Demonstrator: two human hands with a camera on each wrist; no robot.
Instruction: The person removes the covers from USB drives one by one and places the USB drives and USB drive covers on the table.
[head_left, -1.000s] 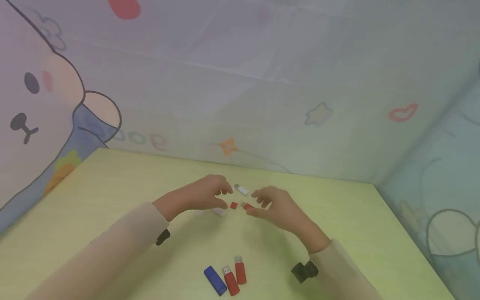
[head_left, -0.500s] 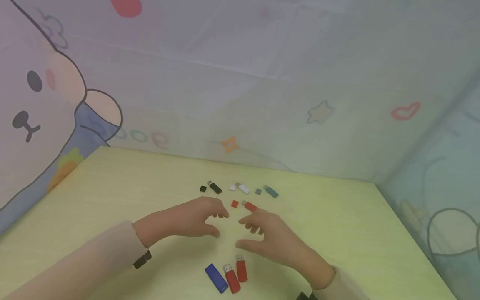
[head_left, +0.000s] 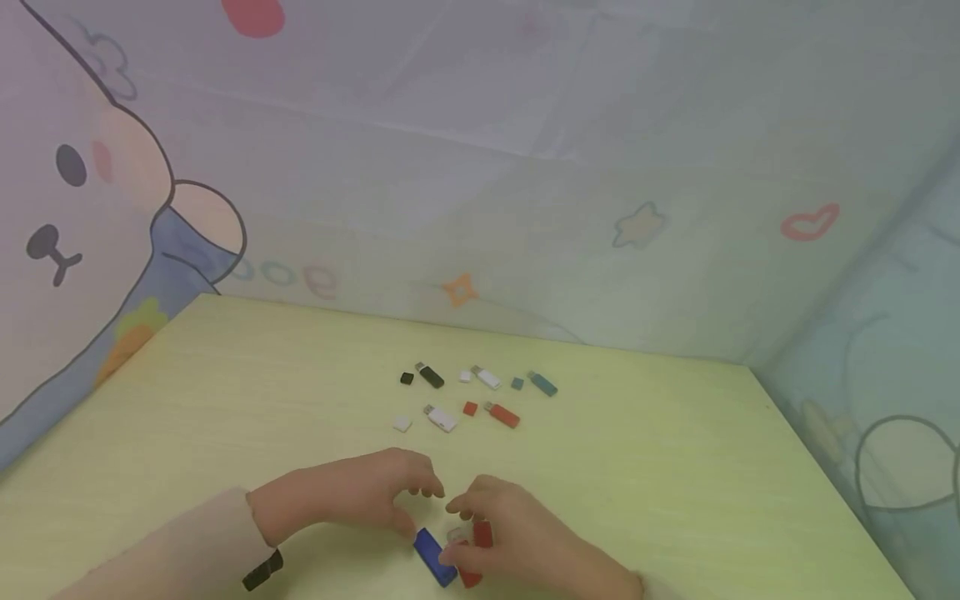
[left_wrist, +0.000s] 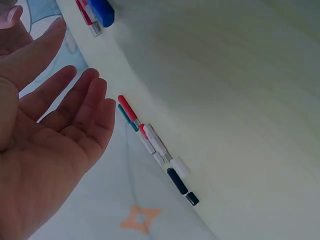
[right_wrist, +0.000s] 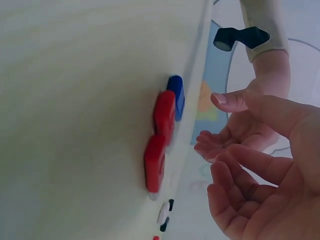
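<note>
Head view, both hands spread, left hand & right hand hovering over blue USB stick, red sticks.

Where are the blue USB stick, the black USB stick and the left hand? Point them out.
blue USB stick [head_left: 432, 557]: head view, middle of its body.
black USB stick [head_left: 431, 377]: head view, on its body.
left hand [head_left: 360, 492]: head view, back of the hand.

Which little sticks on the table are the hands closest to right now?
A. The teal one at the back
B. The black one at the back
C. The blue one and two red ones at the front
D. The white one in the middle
C: both the left hand and right hand hover over the blue stick and red sticks at the front; the others lie farther back.
</note>
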